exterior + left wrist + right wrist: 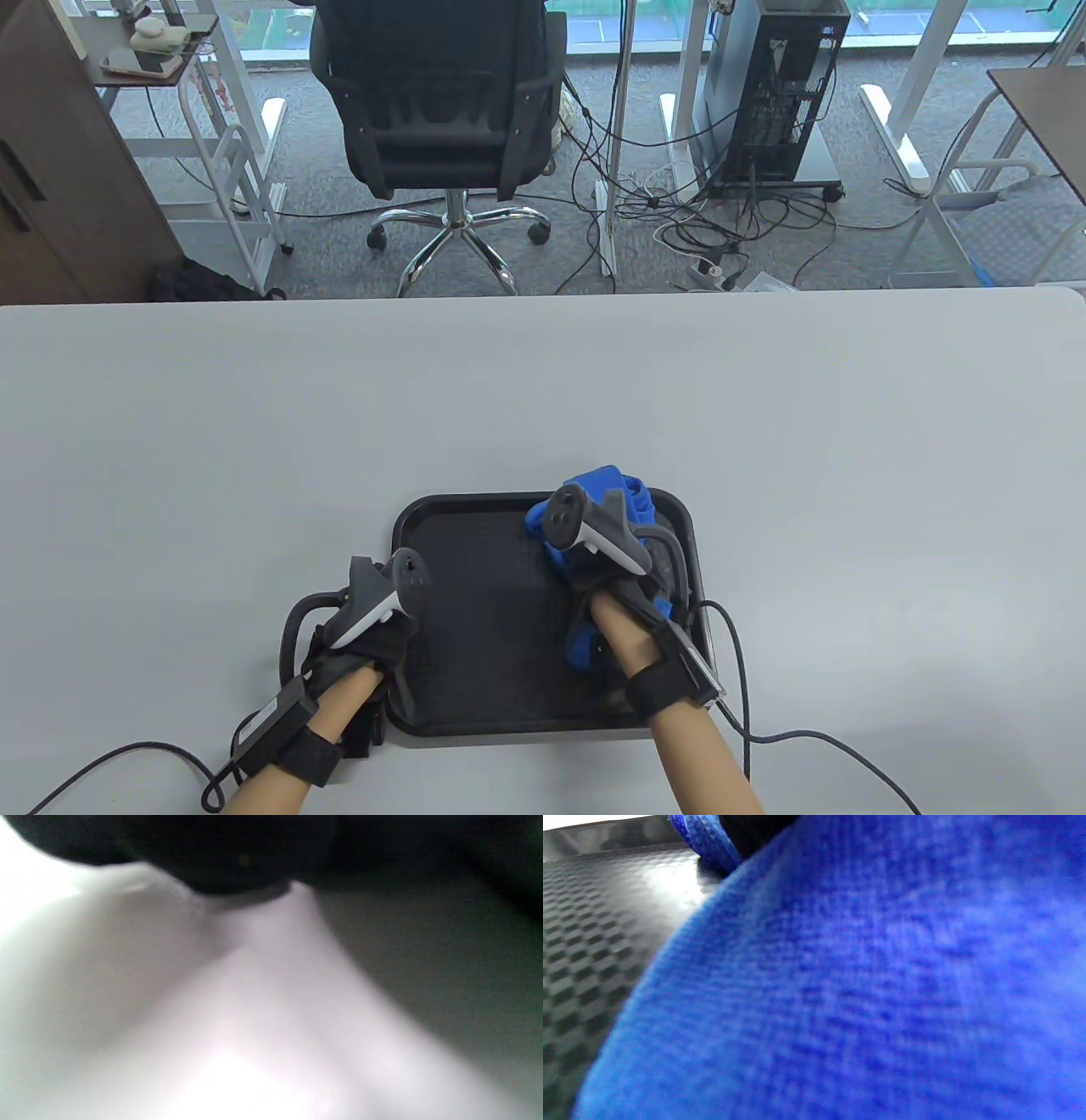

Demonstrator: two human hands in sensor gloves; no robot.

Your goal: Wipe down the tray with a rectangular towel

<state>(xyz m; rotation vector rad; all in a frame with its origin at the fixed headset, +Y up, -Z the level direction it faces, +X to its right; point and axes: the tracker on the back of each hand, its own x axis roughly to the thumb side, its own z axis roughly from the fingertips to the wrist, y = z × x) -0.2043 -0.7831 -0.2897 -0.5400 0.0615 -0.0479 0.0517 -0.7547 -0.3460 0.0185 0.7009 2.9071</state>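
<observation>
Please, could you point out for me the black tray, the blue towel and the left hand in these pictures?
black tray (475, 594), table view, on its bare textured floor.
blue towel (865, 993), right wrist view, on the woven cloth that fills the frame.
left hand (365, 632), table view, on the glove's back, at the tray's left edge.

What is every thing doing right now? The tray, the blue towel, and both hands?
tray: flat on the table, left part bare.
towel: bunched up on the tray's right side, under the right hand.
right hand: presses on the towel.
left hand: rests at the tray's left edge; fingers hidden.
</observation>
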